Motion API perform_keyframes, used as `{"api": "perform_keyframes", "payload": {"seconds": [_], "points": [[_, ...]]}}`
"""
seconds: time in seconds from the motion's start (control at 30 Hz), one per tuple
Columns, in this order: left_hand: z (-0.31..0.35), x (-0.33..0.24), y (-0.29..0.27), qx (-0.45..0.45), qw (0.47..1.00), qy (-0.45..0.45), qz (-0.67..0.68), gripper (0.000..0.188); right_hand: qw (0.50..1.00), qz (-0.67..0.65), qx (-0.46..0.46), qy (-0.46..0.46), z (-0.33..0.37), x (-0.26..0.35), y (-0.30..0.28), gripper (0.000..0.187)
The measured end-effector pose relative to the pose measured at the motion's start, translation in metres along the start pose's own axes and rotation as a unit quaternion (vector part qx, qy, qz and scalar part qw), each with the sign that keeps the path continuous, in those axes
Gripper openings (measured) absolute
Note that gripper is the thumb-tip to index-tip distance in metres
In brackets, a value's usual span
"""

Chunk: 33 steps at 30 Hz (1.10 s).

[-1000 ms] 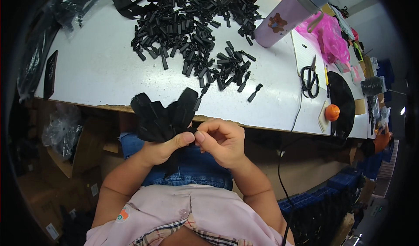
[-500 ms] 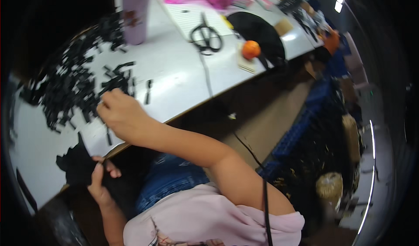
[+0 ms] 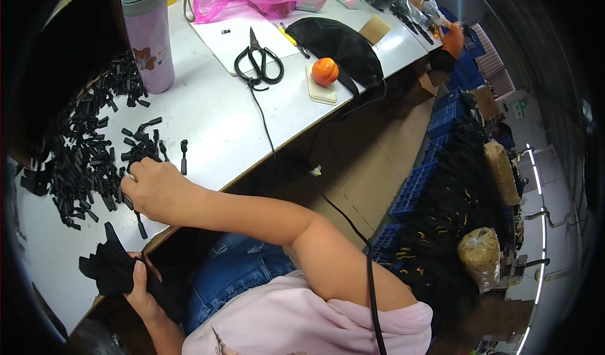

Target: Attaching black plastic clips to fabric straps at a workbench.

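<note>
In my left hand (image 3: 146, 289), at the table's near edge, is a bunch of black fabric strips (image 3: 108, 269). The thumb presses on it, and the strips' ends fan out over the tabletop. My right hand (image 3: 154, 191) reaches across to a small cluster of black pieces that look like zipper pulls (image 3: 146, 146). Its fingers are curled together, with the tips hidden behind the hand, so what they pinch does not show. A single pull (image 3: 140, 226) lies below that hand, near the edge. To the left spreads a larger heap of the same pulls (image 3: 85, 172).
Beyond the pulls stands a lilac tumbler (image 3: 151, 52). Black scissors (image 3: 257, 62) tied to a cord, an orange round fruit (image 3: 325, 71) on a pad and a black fabric piece (image 3: 340, 46) lie farther right. Blue crates (image 3: 413, 182) line the floor; another person's orange sleeve (image 3: 452, 40) shows far right.
The view has shifted, so the tabletop things sit farther left and lower. My right hand stays by the small cluster of pulls; my left hand still grips the black strips.
</note>
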State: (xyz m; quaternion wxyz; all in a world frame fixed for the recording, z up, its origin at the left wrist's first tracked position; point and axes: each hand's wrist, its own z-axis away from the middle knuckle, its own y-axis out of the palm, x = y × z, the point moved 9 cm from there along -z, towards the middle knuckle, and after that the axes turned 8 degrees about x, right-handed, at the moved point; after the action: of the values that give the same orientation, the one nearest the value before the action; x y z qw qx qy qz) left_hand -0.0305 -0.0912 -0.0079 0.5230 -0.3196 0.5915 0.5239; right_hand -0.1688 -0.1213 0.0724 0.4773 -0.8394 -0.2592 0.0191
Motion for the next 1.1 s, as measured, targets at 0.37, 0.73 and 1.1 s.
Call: {"api": "perform_keyframes", "payload": {"seconds": [0.37, 0.73, 1.1], "points": [[-0.002, 0.005, -0.002, -0.006, 0.999, 0.003, 0.033, 0.024, 0.802, -0.581, 0.014, 0.135, 0.03, 0.011, 0.003, 0.007], [0.003, -0.001, 0.003, 0.026, 0.998, 0.053, 0.013, 0.025, 0.837, -0.541, -0.021, 0.08, 0.032, 0.02, -0.014, 0.009], [0.006, -0.003, -0.004, 0.019, 0.99, 0.067, -0.122, 0.024, 0.922, -0.384, -0.012, -0.045, 0.032, 0.042, -0.026, 0.016]]}}
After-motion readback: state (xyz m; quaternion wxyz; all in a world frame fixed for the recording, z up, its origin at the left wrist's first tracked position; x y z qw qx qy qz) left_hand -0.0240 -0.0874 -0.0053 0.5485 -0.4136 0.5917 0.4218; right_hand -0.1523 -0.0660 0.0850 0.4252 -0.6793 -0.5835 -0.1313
